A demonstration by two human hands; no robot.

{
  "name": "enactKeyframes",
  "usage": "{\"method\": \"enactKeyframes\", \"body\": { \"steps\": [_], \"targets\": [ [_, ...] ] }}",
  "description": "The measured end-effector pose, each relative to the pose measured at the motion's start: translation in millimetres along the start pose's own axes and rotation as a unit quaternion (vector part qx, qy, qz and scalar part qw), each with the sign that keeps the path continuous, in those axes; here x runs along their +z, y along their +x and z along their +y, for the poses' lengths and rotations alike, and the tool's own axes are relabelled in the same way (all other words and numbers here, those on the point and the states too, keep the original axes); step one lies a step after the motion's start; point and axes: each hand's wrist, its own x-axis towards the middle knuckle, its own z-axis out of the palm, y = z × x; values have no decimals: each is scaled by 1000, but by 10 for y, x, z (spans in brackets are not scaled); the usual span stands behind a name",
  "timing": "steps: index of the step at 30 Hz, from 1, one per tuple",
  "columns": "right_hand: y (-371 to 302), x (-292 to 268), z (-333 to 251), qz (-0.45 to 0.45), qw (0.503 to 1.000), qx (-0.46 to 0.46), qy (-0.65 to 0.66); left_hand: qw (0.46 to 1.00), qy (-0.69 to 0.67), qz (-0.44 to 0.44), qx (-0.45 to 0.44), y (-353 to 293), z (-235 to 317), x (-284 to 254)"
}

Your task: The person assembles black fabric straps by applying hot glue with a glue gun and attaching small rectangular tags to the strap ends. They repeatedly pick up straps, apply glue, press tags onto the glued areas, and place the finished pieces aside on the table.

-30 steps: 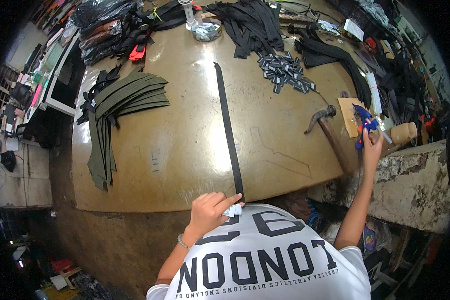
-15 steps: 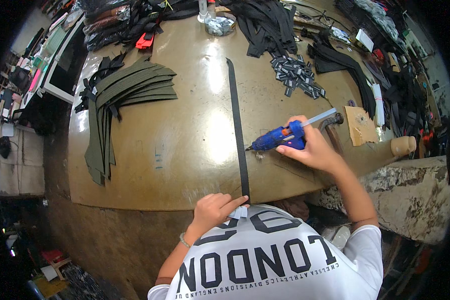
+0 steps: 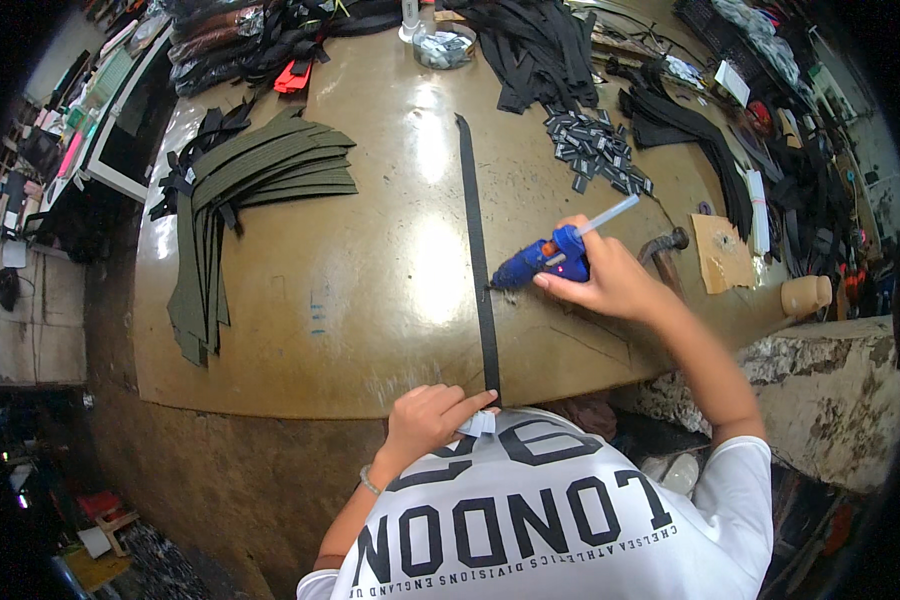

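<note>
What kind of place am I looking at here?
Probably a small workshop making strap or fabric goods: the right hand holds a blue glue gun, with olive strips and a hammer on the worktable.

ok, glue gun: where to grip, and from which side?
Probably the handle of the glue gun, from the right, as the right hand has it; that part is mostly hidden in the palm. The nozzle points left toward the black strap and the glue stick juts out behind, so leave both ends free.
</note>
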Motion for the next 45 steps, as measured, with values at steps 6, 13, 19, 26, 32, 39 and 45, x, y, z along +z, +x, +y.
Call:
{"method": "enactKeyframes", "body": {
  "steps": [6, 13, 19, 26, 32, 39, 45],
  "targets": [
    [136, -76, -111, -1, 994, -90, -64, 1000, 1, 7, 2, 29, 24, -17],
    [-531, -200, 88, 258, 943, -91, -192, 999, 43, 9, 10, 24, 39, -1],
    [-1342, -455, 822, 445, 850, 225, -172, 999, 31, -20, 24, -12, -40, 27],
    [-1569, -1041, 760, 160, 957, 240, -14, 999, 35, -8, -4, -24, -15, 65],
    [-1440, -774, 699, 269, 912, 310, 23, 999, 42, -3, -7, 10, 25, 49],
    [-1958, -907, 1217, 483, 827, 284, -34, 998, 57, -9, 19, -3, -25, 48],
    [-1956, -748, 793, 245, 759, 540, -269, 997, 62, 7, 33, -12, -29, 75]
  ]
}}
